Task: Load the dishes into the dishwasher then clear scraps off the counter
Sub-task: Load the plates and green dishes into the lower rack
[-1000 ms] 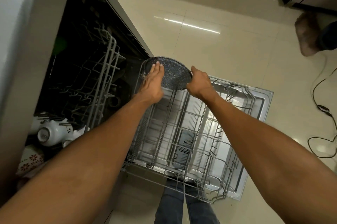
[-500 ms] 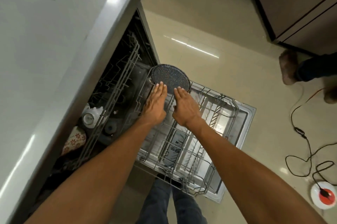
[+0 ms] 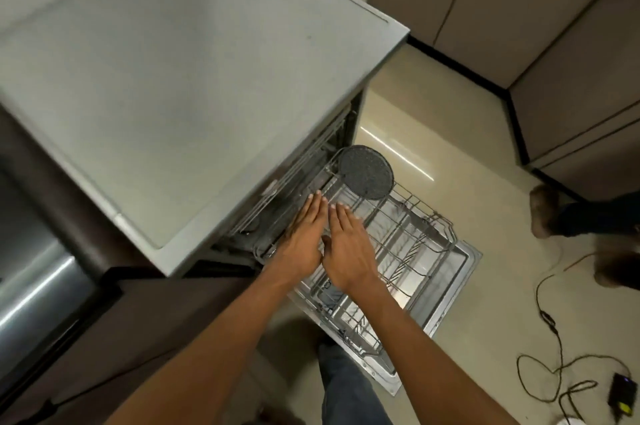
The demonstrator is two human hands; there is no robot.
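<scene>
The person stood over the pulled-out grey wire lower rack (image 3: 408,237) of the open dishwasher (image 3: 460,262); both arms reached down over it; the left hand (image 3: 304,234) lay flat with its fingers straight and held together, holding nothing; the right hand (image 3: 349,244) lay just beside it, palm down, fingers likewise straight and loosely together, also holding nothing; whether either palm touched the wires, I could not tell. A round dark speckled plate (image 3: 365,171) stood upright on edge at the far corner of the rack, near the dishwasher's mouth, apart from both hands' fingertips. The pale grey countertop (image 3: 180,78) spread above the machine; a black cable (image 3: 550,331) snaked across the cream tiled floor (image 3: 467,133); another person's bare foot (image 3: 543,213) stood at the right.
</scene>
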